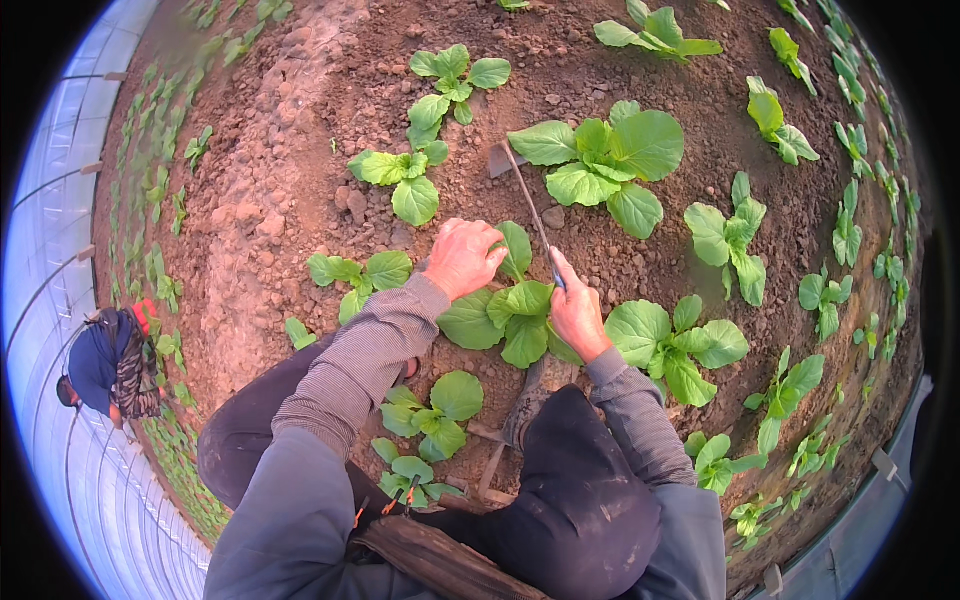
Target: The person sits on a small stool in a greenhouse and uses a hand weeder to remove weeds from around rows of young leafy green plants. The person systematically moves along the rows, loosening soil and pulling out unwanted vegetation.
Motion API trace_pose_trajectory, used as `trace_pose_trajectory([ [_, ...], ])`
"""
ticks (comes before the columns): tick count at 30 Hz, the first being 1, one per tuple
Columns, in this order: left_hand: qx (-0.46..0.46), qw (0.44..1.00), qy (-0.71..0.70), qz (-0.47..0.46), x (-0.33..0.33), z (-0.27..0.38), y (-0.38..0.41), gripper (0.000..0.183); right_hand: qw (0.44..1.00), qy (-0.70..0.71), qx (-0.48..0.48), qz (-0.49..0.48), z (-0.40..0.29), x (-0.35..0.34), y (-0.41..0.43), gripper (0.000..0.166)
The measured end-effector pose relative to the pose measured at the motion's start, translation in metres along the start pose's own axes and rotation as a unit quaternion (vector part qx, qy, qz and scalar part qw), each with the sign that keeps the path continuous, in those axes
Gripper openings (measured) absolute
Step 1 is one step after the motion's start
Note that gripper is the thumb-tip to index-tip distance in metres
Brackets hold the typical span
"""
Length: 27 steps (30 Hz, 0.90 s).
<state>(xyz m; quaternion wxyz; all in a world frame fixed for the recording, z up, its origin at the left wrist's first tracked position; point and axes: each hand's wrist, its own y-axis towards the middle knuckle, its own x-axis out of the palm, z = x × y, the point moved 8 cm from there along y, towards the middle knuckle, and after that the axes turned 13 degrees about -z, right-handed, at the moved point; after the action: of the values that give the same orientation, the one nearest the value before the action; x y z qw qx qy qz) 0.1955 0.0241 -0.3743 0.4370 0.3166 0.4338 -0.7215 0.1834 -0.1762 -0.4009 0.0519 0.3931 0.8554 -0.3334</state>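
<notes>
My right hand (577,307) grips the lower end of a thin-handled small hand hoe (534,206). Its flat metal blade (500,160) lies on the soil beside a large leafy green plant (611,161). At the upper left edge of another leafy plant (517,311) is my left hand (466,259), back upward and fingers curled. Whether those fingers pinch anything is hidden. A smaller seedling (367,277) grows left of that hand, and a further leafy plant (675,349) stands right of my right wrist.
Crumbly brown soil (277,172) surrounds rows of similar plants. Seedlings (431,420) grow between my knees, near a low wooden frame (491,469). Far left, another person (112,367) bends over beside a translucent plastic greenhouse wall (52,247). Plastic sheeting (862,510) edges the right side.
</notes>
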Motion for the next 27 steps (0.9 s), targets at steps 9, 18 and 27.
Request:
trace_pose_trajectory([
  [9, -0.005, 0.986, 0.162, 0.028, -0.052, -0.079, 0.137, 0.050, 0.983, 0.040, -0.087, 0.159, -0.048, -0.056, 0.169, 0.060],
  [18, -0.079, 0.954, 0.288, 0.022, -0.093, -0.150, 0.187, 0.063, 0.991, 0.061, -0.055, 0.104, -0.051, -0.021, 0.150, 0.066],
  [27, -0.076, 0.944, 0.321, 0.026, -0.128, -0.168, 0.212, 0.074, 0.996, 0.072, -0.023, 0.053, -0.042, -0.012, 0.132, 0.069],
])
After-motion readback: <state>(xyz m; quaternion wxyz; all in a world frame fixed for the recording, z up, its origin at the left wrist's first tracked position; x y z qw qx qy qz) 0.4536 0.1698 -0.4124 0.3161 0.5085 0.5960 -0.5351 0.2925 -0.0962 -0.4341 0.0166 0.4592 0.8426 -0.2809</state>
